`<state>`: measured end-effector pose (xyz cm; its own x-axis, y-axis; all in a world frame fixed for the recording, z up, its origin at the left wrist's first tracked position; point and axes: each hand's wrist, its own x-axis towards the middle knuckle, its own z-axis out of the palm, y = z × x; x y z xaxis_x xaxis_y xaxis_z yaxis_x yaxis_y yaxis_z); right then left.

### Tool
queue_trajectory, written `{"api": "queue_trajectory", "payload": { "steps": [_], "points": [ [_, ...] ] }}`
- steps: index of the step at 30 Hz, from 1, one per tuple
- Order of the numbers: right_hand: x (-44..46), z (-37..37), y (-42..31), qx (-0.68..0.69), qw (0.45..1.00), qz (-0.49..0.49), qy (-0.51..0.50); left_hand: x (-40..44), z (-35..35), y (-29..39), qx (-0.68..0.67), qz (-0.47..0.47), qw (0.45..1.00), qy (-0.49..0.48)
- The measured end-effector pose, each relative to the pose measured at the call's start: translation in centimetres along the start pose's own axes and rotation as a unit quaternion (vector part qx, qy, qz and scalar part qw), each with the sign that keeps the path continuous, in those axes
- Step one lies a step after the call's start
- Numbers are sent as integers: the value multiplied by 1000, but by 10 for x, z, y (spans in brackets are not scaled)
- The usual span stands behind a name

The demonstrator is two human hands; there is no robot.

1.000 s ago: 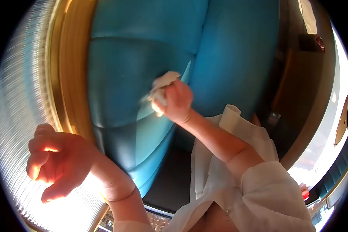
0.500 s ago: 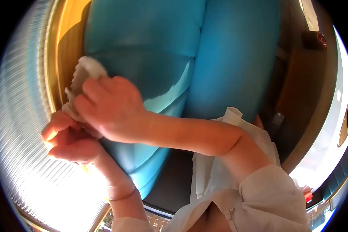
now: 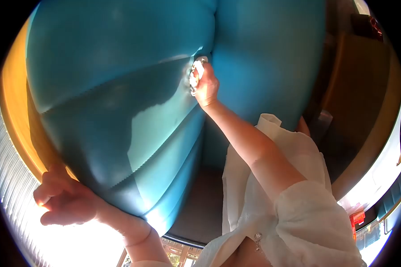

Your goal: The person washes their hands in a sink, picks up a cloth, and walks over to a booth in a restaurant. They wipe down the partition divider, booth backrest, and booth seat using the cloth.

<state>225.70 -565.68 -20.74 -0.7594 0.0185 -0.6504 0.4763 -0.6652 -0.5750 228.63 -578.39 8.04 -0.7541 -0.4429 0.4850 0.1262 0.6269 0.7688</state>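
Observation:
My right hand is closed around a bunched white cloth. It presses the cloth on the teal padded backrest, beside the crease where this meets the teal seat cushion. Only part of the cloth shows past my fingers. Far to the lower left, my left hand holds nothing, its fingers loosely bent and apart. It is close to the yellow wooden edge behind the backrest; whether it rests on it I cannot tell.
A ribbed translucent panel glares with sunlight on the left. At the right is a dark brown table with a dark red-marked object at its far end. A red item lies at the lower right.
My right hand has carried the cloth from the yellow edge rightward to the backrest's crease. My left hand has dropped slightly lower and is apart from the cloth. The view has shifted.

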Motion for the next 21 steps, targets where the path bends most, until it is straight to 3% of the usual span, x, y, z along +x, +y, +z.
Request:
{"api": "queue_trajectory", "payload": {
  "steps": [1, 2, 3, 4, 5, 6, 7, 9, 11, 12, 13, 15, 17, 18, 19, 20, 21],
  "points": [
    [6, -2, 3, -94, 995, -36, 20, 1, -6, -1, -33, -1, 999, -31],
    [13, -17, -3, -66, 994, 83, -5, -3, 10, 2, 61, 19, 998, 11],
    [24, -30, 7, -66, 995, 77, -6, -2, 11, 3, 55, 23, 998, 13],
    [39, -48, 30, -299, 946, -112, 51, 0, 12, 4, 39, 12, 999, -35],
    [50, -60, 38, -505, 806, -289, 106, 2, 13, 4, 24, -1, 996, -84],
    [54, -66, 19, -510, 847, -143, 42, -1, 10, 5, 38, 12, 997, -70],
    [63, -65, 5, -513, 845, -143, 41, 0, 12, 4, 37, 9, 997, -68],
    [85, -59, -13, -311, 933, -158, 83, -1, 15, 1, -2, 3, 998, -62],
    [112, -34, -15, -295, 930, -201, 89, 1, 13, 3, -9, -14, 999, -44],
    [90, -8, -17, -392, 867, -266, 157, 1, 14, 2, -20, -15, 999, -36],
    [62, 9, -20, -119, 981, -140, 59, 0, 13, 1, -31, -15, 999, -26],
    [59, -16, 22, 66, 995, -66, 22, 4, 3, -1, -46, -26, 997, -53],
    [54, -49, 57, -6, 1000, -15, 9, 4, 2, -4, -105, -36, 989, -97],
    [53, -65, 74, -242, 960, -134, 50, 4, 1, -2, -106, -37, 989, -94],
    [52, -76, 81, -460, 848, -248, 86, 3, -1, -2, -83, -30, 991, -96],
    [56, -87, 75, -463, 845, -253, 83, 3, 0, -2, -60, -23, 993, -99],
    [67, -100, 66, -527, 826, -194, 53, 5, 4, -1, -62, -23, 993, -95]
  ]
}}
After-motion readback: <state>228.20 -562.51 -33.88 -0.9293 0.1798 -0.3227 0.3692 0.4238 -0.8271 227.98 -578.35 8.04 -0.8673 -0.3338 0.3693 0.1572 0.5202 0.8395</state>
